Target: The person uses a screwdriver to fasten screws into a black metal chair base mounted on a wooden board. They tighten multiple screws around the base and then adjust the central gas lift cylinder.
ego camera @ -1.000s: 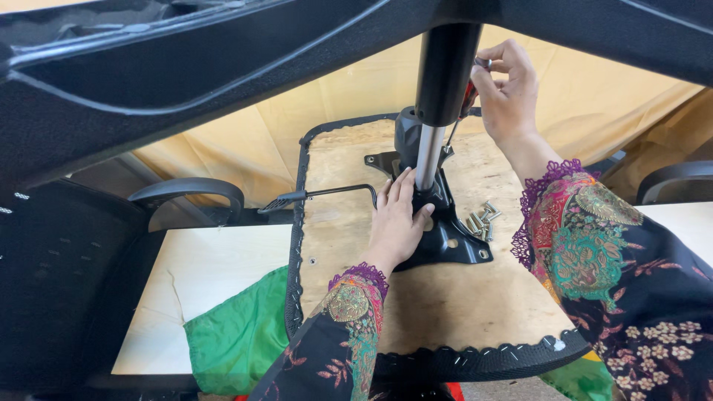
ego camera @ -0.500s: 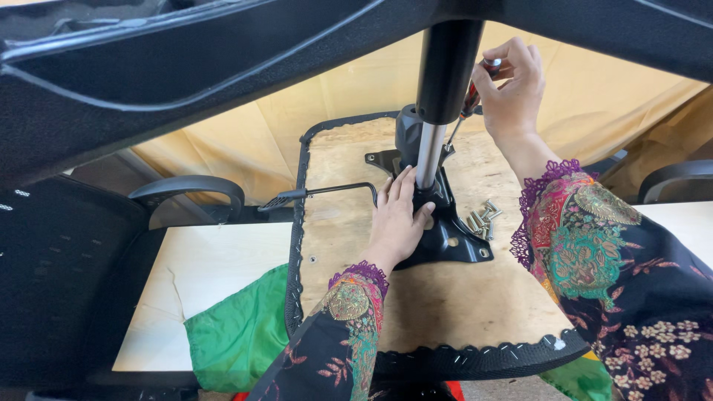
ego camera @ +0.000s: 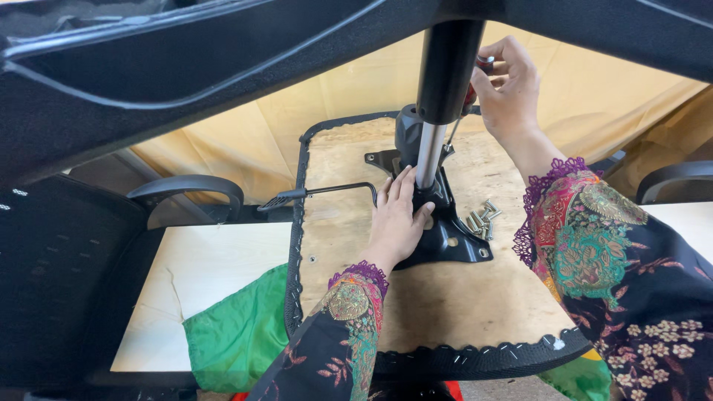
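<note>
Upturned chair seat (ego camera: 416,327), plywood underside up, on the pale table (ego camera: 200,282). Black mechanism plate (ego camera: 445,230) near the seat's middle, pressed flat under the left hand (ego camera: 397,223), fingers spread, clasping nothing. Right hand (ego camera: 509,89) closed round a red-handled screwdriver (ego camera: 475,78), shaft angled toward the plate's far corner. Loose screws (ego camera: 481,219) heaped beside the plate's right edge. Fastening judged only partly done.
</note>
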